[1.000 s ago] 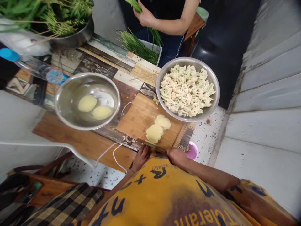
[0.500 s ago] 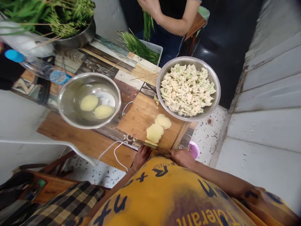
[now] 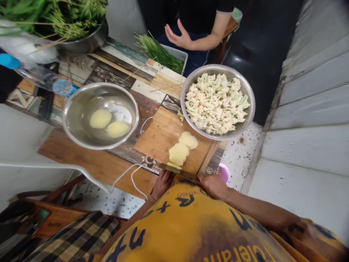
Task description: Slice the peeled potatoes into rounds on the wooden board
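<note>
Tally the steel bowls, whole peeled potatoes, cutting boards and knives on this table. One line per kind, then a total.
Steel bowls: 3
Whole peeled potatoes: 2
Cutting board: 1
Knife: 1
Total: 7

Potato slices on cutting board, cauliflower bowl behind, potato bowl left

Pale potato slices lie fanned on the cutting board beside the knife
</note>
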A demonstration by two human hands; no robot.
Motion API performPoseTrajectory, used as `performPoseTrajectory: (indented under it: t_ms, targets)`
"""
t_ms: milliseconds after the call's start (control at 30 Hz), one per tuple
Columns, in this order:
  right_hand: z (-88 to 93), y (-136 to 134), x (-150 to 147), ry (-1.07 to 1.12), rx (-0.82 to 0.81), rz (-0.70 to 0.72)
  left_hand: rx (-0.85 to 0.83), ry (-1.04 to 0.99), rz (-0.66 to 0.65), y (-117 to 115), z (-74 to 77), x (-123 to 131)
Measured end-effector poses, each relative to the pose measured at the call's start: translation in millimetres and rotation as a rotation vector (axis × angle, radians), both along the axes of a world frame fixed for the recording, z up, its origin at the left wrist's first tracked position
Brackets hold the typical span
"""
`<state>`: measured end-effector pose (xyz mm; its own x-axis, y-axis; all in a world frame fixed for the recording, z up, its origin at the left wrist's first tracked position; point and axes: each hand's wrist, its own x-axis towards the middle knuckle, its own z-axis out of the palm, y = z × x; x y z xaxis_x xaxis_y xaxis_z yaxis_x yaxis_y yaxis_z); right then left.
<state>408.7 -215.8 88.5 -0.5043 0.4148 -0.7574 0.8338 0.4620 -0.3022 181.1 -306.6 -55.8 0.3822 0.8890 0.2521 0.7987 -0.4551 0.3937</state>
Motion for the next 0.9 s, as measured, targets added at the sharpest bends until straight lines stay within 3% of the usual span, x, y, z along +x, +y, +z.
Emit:
performPoseTrajectory:
  t_ms: [533,900]
  targets:
    - [-19.1,-4.8,-6.9,0.008,-0.001,-0.014,0.007,-0.003,0.001,-11.0,-17.5,-4.0]
    - [-58.1,2.3,-16.2,0.021,0.044,-0.088,0.066,0.012,0.021,-2.2,-7.8,1.7]
